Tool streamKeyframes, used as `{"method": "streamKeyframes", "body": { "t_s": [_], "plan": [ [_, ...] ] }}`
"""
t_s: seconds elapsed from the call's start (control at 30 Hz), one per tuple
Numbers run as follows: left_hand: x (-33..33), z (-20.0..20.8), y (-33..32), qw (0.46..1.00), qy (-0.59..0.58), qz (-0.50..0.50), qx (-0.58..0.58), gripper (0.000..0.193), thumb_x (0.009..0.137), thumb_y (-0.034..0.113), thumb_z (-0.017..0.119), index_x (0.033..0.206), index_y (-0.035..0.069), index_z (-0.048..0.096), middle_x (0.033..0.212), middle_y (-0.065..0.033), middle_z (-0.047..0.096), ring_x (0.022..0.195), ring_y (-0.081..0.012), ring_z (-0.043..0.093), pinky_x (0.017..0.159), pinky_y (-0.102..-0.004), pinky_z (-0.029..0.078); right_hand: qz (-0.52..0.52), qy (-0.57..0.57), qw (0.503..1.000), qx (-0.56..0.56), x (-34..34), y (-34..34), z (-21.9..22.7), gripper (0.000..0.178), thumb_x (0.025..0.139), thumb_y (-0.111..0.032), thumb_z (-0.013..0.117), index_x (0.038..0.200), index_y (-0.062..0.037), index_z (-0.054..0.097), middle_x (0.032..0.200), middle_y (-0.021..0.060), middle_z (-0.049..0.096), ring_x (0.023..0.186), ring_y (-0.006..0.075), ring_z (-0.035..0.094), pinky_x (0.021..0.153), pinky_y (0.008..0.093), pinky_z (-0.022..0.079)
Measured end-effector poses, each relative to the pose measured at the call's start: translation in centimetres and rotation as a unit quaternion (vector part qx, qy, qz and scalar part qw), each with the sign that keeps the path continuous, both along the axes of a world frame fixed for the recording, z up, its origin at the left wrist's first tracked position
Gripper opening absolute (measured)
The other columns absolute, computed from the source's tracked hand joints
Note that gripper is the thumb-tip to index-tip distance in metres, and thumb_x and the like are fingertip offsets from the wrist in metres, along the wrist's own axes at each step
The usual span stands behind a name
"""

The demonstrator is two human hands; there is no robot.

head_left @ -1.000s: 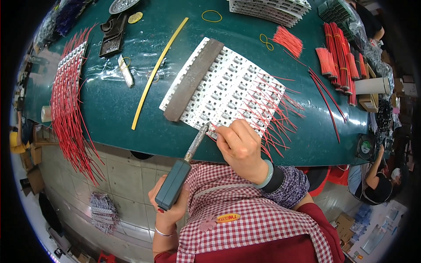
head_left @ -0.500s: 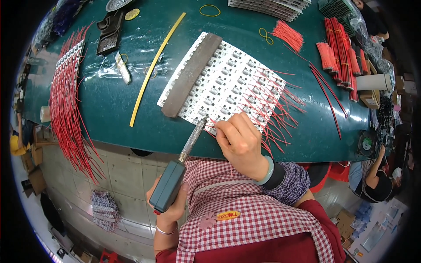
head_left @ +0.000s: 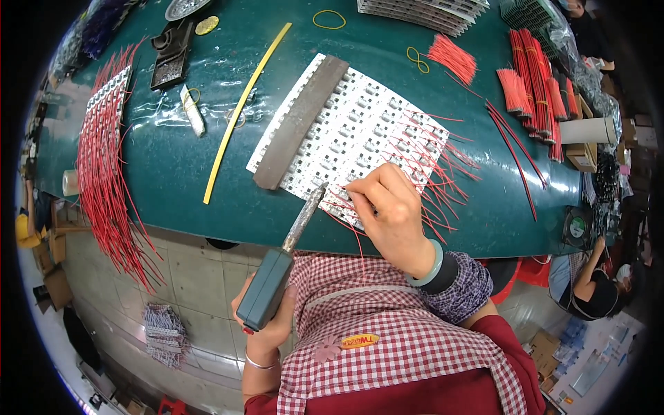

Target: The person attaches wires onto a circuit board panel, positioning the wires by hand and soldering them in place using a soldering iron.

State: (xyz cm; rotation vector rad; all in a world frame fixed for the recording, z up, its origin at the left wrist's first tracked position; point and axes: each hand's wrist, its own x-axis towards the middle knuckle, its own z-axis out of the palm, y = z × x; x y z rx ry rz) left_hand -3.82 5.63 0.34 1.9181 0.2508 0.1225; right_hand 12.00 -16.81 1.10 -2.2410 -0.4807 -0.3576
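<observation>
- While the left grip [head_left: 282,318] is wrapped around the iron [head_left: 268,289], the metal tip points far and a bit right, at the near part of the board [head_left: 346,145]. I cannot tell if the tip touches it.
- The right grip [head_left: 396,207] is narrow, with finger and thumb pinched together just to the right of the tip. I cannot tell if a wire is in the pinch; it is too small to see.
- The board lies on the bench [head_left: 173,187], in the middle, close to the near edge. A dark bar [head_left: 302,121] lies across its left part. It looks heavy, so it should help stop the board from sliding. Try not to bump it.
- Red wires [head_left: 434,187] stick out past the right side of the board, and some are by the right grip. Mind them, so the hand does not tug them and the tip does not rub them.
- To do this well, aim the tip at just one small spot. A light touch should be best, as a hard push could shift the board.
- The tip may be hot, so the fingers should leave a little gap.
- If there is a wire in the pinch, hold it very still until the spot is cool. A wiggle then could make it come loose.
</observation>
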Motion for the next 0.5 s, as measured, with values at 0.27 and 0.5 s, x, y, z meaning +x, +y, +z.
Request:
{"method": "streamKeyframes", "body": {
  "t_s": [0.27,0.5],
  "plan": [
    [0.3,-0.3,-0.2,0.999,0.031,-0.022,-0.020,0.034,0.088,0.000,0.079,0.121,-0.003,0.070,0.110,-0.0099,0.073,0.092,-0.0164,0.068,0.078,-0.0293,0.056,0.010,0.008,1.000,-0.008,0.1,0.2,0.1,0.017,0.077,0.008,0.075,0.090,-0.0006,0.071,0.083,0.0100,0.057,0.077,0.0277,0.059,0.066,0.0387,0.047],
    [0.5,-0.8,-0.2,0.998,-0.014,-0.025,0.057,0.022,0.073,-0.003,0.078,0.094,-0.005,0.070,0.086,-0.0157,0.068,0.065,-0.0288,0.067,0.058,-0.0334,0.053,0.010,0.012,1.000,-0.015,0.0,0.2,-0.1,0.016,0.077,0.008,0.075,0.090,-0.0008,0.071,0.084,0.0098,0.057,0.077,0.0276,0.059,0.066,0.0388,0.048]
  ]
}}
